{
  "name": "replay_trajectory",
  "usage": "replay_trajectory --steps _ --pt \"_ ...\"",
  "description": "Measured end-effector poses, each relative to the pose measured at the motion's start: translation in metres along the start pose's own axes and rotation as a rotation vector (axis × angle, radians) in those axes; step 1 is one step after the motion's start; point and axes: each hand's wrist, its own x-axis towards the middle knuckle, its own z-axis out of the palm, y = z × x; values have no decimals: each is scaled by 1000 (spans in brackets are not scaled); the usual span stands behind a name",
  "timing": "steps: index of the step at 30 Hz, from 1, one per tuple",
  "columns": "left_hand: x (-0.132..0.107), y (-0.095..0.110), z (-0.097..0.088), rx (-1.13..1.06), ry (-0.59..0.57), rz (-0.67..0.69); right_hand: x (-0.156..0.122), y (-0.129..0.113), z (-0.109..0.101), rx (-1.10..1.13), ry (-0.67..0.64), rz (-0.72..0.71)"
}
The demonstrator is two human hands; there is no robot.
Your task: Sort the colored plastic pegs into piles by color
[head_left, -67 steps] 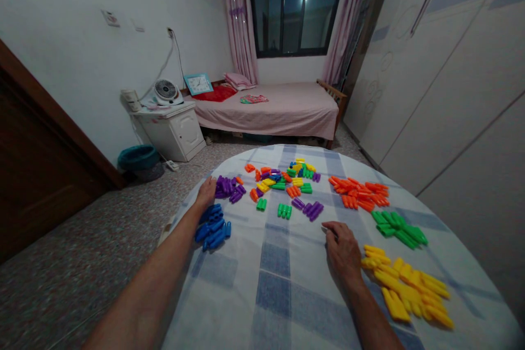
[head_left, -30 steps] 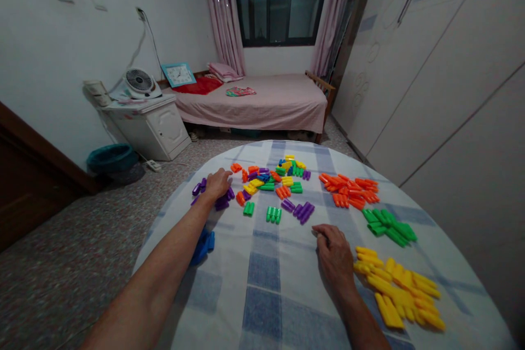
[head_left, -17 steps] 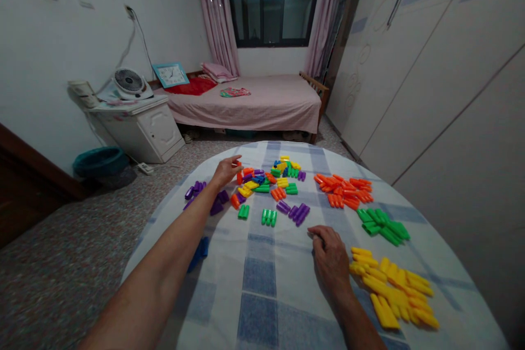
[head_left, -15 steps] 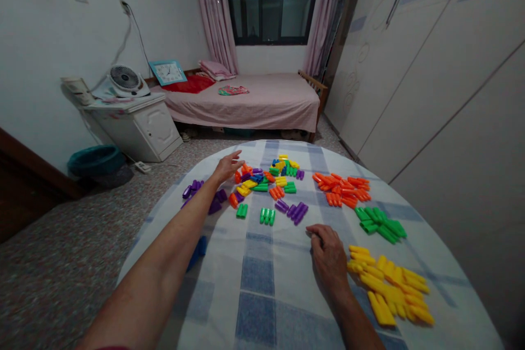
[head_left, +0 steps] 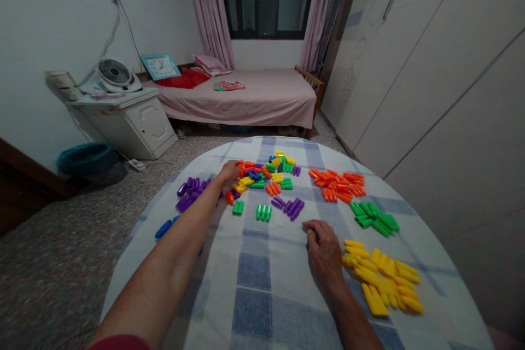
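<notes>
Plastic pegs lie loose on the checked table (head_left: pixel 262 295), no container among them.
The mixed heap (head_left: pixel 273 172) sits at 12 o'clock; the left hand (head_left: pixel 228 170) touches its 9 o'clock edge, fingers curled (round a peg or not, I cannot tell); the right hand (head_left: pixel 324 246) rests palm down, nothing visible in it, yellow pile (head_left: pixel 381 279) at its 3 o'clock. Pegs look light, hard, slick: pinch one across its middle.

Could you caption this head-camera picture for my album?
Left hand reaches into mixed coloured pegs; right hand rests beside yellow pile.
</notes>
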Motion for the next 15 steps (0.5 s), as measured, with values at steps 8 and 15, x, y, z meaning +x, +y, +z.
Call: replay_trajectory --steps 8,15 --pt "-54 2 -16 121 89 16 0 1 2 -5 4 13" --pt "-82 8 -16 374 -191 216 0 0 4 -15 13 13"
